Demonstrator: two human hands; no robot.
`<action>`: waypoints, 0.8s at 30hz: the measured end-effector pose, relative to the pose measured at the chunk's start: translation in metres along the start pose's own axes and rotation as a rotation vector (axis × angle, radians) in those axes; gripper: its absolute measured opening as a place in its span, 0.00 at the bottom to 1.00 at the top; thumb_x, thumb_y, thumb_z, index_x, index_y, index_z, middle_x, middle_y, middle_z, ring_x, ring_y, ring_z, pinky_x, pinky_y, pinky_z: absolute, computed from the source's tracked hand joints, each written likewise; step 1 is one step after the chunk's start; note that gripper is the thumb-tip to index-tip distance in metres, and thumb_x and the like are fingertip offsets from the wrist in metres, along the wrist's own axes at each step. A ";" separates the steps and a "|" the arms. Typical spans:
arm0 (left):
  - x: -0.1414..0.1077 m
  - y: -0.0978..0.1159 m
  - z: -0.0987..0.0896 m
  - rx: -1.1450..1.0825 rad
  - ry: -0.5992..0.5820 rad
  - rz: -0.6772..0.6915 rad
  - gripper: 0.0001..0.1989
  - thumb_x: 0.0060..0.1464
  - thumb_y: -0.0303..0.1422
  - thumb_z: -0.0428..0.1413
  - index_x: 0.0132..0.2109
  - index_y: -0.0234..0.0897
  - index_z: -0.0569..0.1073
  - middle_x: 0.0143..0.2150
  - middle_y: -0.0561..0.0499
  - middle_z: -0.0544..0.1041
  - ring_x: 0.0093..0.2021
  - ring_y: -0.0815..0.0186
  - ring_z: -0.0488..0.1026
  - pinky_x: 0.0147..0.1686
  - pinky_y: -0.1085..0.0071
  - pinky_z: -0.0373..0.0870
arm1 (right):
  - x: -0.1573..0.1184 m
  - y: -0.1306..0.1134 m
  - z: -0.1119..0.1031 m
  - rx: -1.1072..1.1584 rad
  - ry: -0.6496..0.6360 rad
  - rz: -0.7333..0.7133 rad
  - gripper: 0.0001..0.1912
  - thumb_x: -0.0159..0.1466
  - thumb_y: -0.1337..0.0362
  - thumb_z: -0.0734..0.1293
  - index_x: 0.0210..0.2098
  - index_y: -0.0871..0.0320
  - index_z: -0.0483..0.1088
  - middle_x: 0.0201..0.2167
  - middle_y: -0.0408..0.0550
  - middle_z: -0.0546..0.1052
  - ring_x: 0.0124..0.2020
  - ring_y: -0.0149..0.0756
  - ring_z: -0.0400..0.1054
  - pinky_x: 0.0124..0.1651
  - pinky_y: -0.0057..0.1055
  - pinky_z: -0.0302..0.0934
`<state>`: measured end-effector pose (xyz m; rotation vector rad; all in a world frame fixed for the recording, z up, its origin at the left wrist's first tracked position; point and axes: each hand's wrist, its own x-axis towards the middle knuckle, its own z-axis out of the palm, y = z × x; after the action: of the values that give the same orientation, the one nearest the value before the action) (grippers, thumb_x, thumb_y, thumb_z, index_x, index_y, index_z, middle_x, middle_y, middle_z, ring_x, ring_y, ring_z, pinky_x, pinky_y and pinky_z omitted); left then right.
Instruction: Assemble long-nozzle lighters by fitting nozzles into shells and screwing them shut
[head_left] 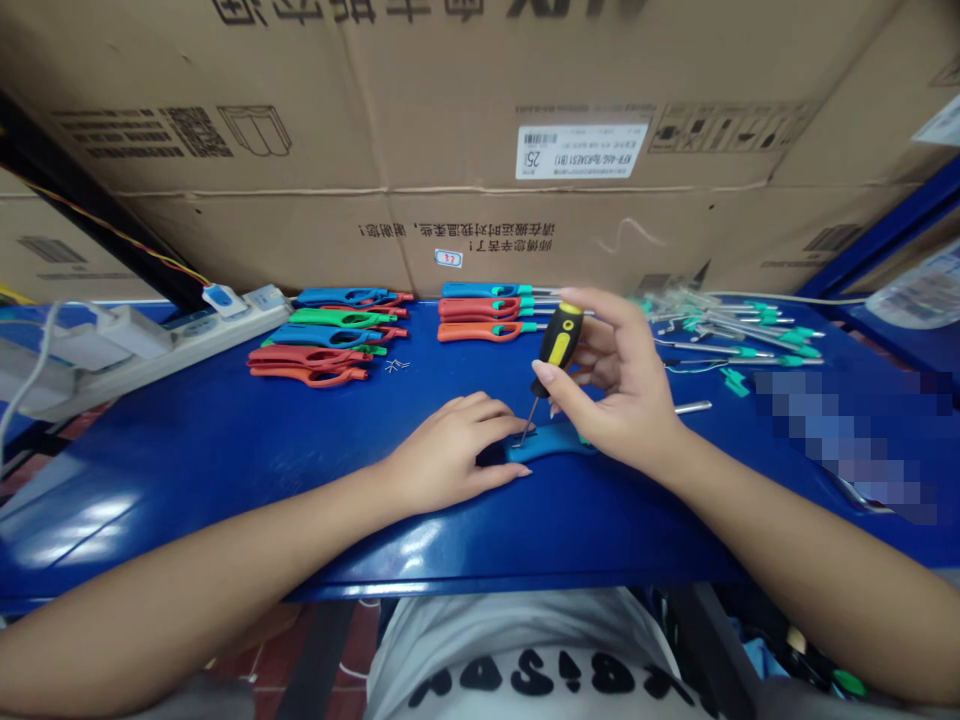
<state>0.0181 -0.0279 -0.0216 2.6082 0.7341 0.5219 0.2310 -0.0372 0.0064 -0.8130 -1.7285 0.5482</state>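
Observation:
My right hand is closed around a black and yellow screwdriver. The screwdriver's thin shaft points down, its tip touching a blue lighter body that lies flat on the table. With thumb and fingers, my left hand grips the left end of this long-necked lighter and presses it to the tabletop. My right hand and forearm partly hide the lighter's other end, where a metal tube sticks out. Any screw under the tip is too small to make out.
Left on the blue table lie stacked coloured handle shells beside several small screws. Lighters with metal tubes line the back middle. Tubes with green parts pile up right. A power strip and large carton stand behind.

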 end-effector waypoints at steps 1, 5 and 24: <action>0.000 0.000 0.000 0.002 0.001 -0.001 0.20 0.62 0.43 0.60 0.57 0.39 0.74 0.52 0.45 0.77 0.53 0.56 0.72 0.54 0.58 0.68 | 0.000 0.000 0.000 -0.001 -0.002 0.002 0.29 0.66 0.59 0.70 0.63 0.40 0.58 0.41 0.46 0.75 0.28 0.33 0.73 0.24 0.28 0.70; 0.000 0.000 0.000 0.003 0.001 -0.002 0.21 0.62 0.43 0.60 0.58 0.39 0.74 0.52 0.44 0.77 0.53 0.55 0.72 0.54 0.57 0.68 | 0.000 0.001 0.000 -0.001 -0.014 0.005 0.29 0.66 0.59 0.70 0.63 0.40 0.58 0.41 0.46 0.74 0.29 0.33 0.73 0.24 0.27 0.70; 0.001 0.004 -0.002 -0.033 -0.002 -0.073 0.15 0.60 0.44 0.61 0.45 0.39 0.68 0.44 0.48 0.75 0.45 0.58 0.72 0.47 0.62 0.68 | 0.000 0.002 -0.001 0.002 0.014 0.010 0.28 0.66 0.57 0.70 0.63 0.40 0.58 0.41 0.46 0.74 0.28 0.33 0.72 0.21 0.27 0.68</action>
<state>0.0193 -0.0300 -0.0181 2.5404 0.8096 0.5060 0.2326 -0.0361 0.0055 -0.8222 -1.7118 0.5498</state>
